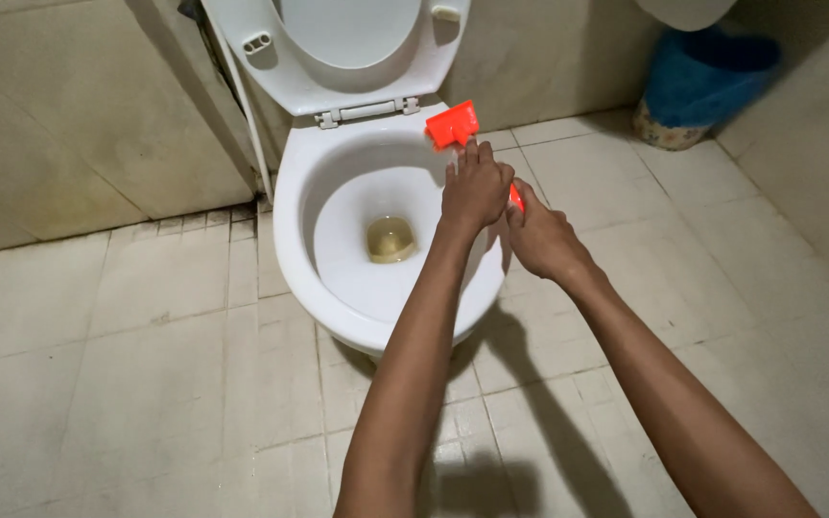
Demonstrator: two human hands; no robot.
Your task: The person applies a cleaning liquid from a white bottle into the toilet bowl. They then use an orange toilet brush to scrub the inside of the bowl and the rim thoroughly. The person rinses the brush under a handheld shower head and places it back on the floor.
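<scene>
The toilet bowl (386, 230) sits in the middle, its lid (338, 48) up behind, and a bucket (702, 82) stands far right.

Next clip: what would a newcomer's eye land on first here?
The bright orange brush stands out, held over the far right rim of the white toilet bowl by the left hand and right hand. The raised seat leans back above. A blue bin sits in the far right corner.
</scene>
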